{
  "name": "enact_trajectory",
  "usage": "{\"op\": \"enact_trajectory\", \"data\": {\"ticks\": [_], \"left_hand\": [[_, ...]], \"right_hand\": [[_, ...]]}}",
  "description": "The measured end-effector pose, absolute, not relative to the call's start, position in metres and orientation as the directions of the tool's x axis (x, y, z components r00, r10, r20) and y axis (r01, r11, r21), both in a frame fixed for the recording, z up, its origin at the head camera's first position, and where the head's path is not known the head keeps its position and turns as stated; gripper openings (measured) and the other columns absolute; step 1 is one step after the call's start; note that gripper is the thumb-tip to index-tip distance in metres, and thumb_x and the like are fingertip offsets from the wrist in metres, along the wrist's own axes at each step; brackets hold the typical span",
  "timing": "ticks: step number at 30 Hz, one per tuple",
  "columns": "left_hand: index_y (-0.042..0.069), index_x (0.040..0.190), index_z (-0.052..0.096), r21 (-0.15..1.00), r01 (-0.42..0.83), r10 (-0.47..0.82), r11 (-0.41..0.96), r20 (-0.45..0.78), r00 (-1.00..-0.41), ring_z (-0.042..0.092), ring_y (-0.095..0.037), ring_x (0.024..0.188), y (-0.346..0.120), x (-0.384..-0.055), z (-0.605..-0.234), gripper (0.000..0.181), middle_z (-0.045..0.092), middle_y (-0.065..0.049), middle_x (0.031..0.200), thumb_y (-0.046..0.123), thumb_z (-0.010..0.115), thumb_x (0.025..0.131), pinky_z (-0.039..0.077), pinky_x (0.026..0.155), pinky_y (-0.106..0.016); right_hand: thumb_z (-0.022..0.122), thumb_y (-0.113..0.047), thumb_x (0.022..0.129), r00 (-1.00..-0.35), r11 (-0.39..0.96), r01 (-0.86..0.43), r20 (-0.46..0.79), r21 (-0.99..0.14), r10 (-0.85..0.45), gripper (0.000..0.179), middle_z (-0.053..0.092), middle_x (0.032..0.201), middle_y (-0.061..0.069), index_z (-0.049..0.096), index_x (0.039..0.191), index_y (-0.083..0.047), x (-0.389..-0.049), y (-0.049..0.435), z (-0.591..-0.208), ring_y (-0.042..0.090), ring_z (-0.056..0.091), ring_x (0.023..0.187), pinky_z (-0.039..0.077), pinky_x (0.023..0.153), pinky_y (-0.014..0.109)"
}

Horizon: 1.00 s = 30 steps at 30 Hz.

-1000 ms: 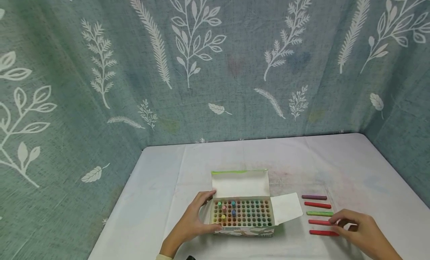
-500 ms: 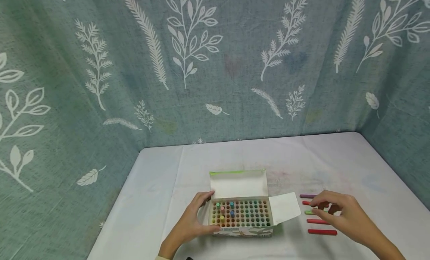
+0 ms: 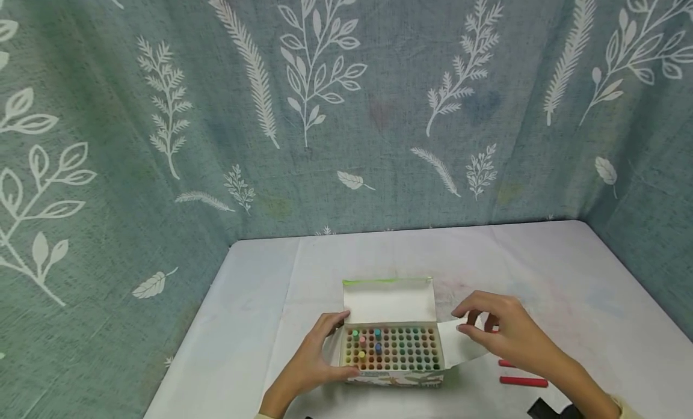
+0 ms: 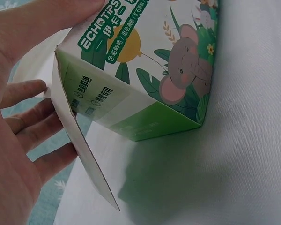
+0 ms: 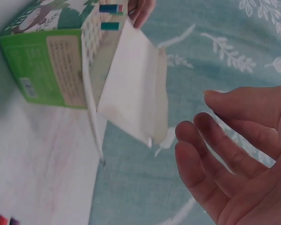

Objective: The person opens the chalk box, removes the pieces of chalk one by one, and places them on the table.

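Observation:
A patterned cardboard chalk box (image 3: 397, 379) stands with its lid (image 3: 388, 302) raised. Inside is a holed tray, and several coloured chalk sticks, among them a blue one (image 3: 378, 348), poke up from its left half. My left hand (image 3: 314, 360) grips the box's left end, thumb along the front, fingers at the back; the left wrist view shows these fingers behind the end flap (image 4: 86, 154). Over the right side flap (image 3: 460, 347) hovers my right hand (image 3: 503, 326), fingers bent loosely, thumb apart. Nothing shows between its fingers in the right wrist view.
Red chalk sticks, one of them (image 3: 524, 382) nearest the front, lie right of the box, partly hidden by my right arm. A red stick (image 5: 1, 219) and a purple one (image 5: 14, 221) show in the right wrist view. Leaf-patterned curtain (image 3: 390, 106) surrounds the white-covered table (image 3: 260, 323).
My right hand has moved left and away from the front, from the row of chalk sticks to above the box's right flap. My left hand keeps its grip on the box.

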<state>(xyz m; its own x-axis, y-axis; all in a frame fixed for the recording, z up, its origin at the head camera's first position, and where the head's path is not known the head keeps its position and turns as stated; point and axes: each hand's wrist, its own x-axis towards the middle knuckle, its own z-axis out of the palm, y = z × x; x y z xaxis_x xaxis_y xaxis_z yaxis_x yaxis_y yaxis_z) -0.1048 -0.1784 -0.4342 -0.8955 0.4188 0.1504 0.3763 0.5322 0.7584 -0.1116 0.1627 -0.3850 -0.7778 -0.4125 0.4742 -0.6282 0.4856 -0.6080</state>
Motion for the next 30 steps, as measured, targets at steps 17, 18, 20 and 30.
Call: {"op": "enact_trajectory", "data": {"ticks": [17, 18, 20, 30], "left_hand": [[0.012, 0.136, 0.03, 0.775, 0.365, 0.427, 0.516, 0.136, -0.894, 0.039, -0.025, 0.114, -0.18, -0.105, -0.436, 0.087, 0.037, -0.005, 0.127, 0.041, 0.074, 0.066, 0.037, 0.091, -0.047], [0.012, 0.136, 0.03, 0.776, 0.363, 0.427, 0.516, 0.134, -0.894, 0.039, -0.025, 0.114, -0.18, -0.105, -0.437, 0.087, 0.037, -0.005, 0.127, 0.042, 0.073, 0.066, 0.037, 0.091, -0.047], [0.012, 0.136, 0.03, 0.78, 0.36, 0.428, 0.511, 0.132, -0.894, 0.039, -0.025, 0.114, -0.18, -0.105, -0.437, 0.088, 0.037, -0.006, 0.127, 0.043, 0.073, 0.066, 0.037, 0.091, -0.048], [0.011, 0.136, 0.031, 0.79, 0.361, 0.43, 0.496, 0.138, -0.892, 0.04, -0.025, 0.113, -0.181, -0.107, -0.438, 0.087, 0.038, -0.007, 0.126, 0.033, 0.077, 0.065, 0.037, 0.091, -0.048]], "right_hand": [[0.068, -0.009, 0.075, -0.738, 0.394, -0.631, 0.36, -0.668, -0.571, 0.024, 0.059, 0.091, -0.006, 0.06, 0.095, -0.021, -0.13, 0.107, -0.395, 0.006, 0.055, 0.072, 0.047, 0.05, 0.018], [0.068, -0.009, 0.076, -0.741, 0.4, -0.624, 0.345, -0.671, -0.577, 0.024, 0.059, 0.091, -0.005, 0.06, 0.095, -0.021, -0.131, 0.104, -0.396, 0.007, 0.055, 0.073, 0.047, 0.051, 0.018], [0.068, -0.01, 0.076, -0.742, 0.41, -0.614, 0.317, -0.674, -0.59, 0.023, 0.059, 0.091, -0.004, 0.06, 0.095, -0.021, -0.133, 0.098, -0.397, 0.007, 0.054, 0.073, 0.046, 0.051, 0.018], [0.067, -0.01, 0.077, -0.703, 0.412, -0.616, 0.233, -0.671, -0.672, 0.018, 0.059, 0.091, -0.002, 0.063, 0.093, -0.014, -0.139, 0.065, -0.401, 0.013, 0.055, 0.076, 0.047, 0.057, 0.019]]}}
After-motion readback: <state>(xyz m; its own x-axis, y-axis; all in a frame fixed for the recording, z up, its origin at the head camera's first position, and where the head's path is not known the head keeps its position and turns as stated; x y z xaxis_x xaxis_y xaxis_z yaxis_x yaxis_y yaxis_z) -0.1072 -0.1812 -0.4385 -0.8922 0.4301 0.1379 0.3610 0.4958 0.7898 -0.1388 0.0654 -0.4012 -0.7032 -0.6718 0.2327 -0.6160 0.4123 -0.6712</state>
